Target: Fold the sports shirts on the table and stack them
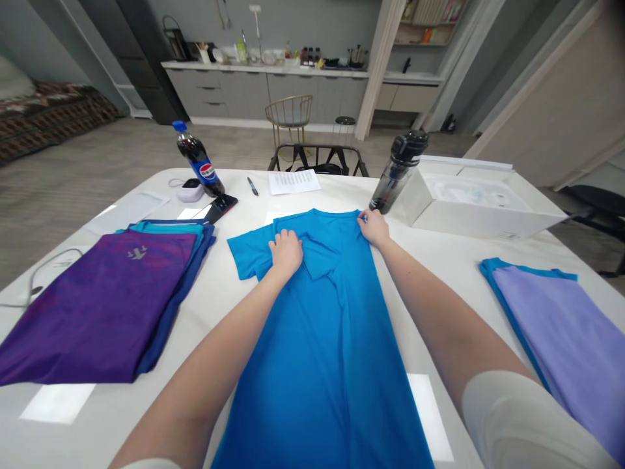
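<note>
A blue T-shirt [312,352] lies lengthwise on the white table, its collar at the far end. Its right side is folded inward, and one sleeve lies across the chest with loose creases. The other sleeve sticks out to the left. My left hand [286,253] is on the cloth near that left sleeve, fingers bent and closed on the fabric. At the upper right corner of the shirt, my right hand [374,228] pinches the folded edge. Part of the shirt's lower end runs out of view.
Stacked folded shirts with a purple shirt [107,306] on top lie left; a lilac shirt [561,326] lies on a blue one right. Around the far side stand a cola bottle [198,159], a phone [222,207], a pen [252,187], paper [293,182], a dark bottle [396,172] and a white box [483,218].
</note>
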`<state>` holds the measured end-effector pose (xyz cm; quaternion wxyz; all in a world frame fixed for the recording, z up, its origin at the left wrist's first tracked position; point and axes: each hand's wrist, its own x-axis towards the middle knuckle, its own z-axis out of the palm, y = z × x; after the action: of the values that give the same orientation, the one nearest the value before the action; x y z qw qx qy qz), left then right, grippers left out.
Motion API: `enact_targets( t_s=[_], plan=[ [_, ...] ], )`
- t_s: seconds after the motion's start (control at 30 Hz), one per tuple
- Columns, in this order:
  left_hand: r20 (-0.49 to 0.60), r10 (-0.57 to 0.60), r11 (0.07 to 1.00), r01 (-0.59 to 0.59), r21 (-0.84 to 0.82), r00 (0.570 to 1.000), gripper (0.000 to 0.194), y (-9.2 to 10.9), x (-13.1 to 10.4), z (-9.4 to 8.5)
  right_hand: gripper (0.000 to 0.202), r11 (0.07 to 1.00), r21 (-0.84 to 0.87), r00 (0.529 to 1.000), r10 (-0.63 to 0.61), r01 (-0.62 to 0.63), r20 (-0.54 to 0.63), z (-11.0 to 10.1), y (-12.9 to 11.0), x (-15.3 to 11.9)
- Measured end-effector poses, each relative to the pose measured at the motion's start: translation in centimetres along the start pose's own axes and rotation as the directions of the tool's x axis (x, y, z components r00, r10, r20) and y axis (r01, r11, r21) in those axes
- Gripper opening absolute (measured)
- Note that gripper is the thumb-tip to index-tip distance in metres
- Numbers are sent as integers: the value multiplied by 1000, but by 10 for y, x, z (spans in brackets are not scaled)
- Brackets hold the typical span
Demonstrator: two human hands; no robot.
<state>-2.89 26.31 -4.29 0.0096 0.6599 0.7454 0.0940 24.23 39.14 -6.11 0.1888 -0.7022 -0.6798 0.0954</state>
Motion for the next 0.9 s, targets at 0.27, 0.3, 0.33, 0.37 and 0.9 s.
enact_targets(
  t_s=[0.27,0.3,0.33,0.37,0.9],
  plan=[
    [-122,47,999,-44,29,991,30,-13,-2,-17,26,996,-72,987,49,-60,-154,-1,1,-9],
    [-111,29,999,-26,21,993,30,-14,-2,-17,25,994,-88,989,57,-69,-134,-2,0,-9],
    [-94,10,1000,-9,8,995,30,-16,-1,-16,24,992,-103,991,63,-75,-119,-4,-2,-9],
    [-78,-7,1000,6,-5,997,30,-20,1,-16,24,990,-118,991,64,-78,-119,-5,-5,-9],
    [79,-220,965,204,166,972,33,-154,8,-47,40,897,-38,867,-413,440,279,54,-199,-2]
  ],
)
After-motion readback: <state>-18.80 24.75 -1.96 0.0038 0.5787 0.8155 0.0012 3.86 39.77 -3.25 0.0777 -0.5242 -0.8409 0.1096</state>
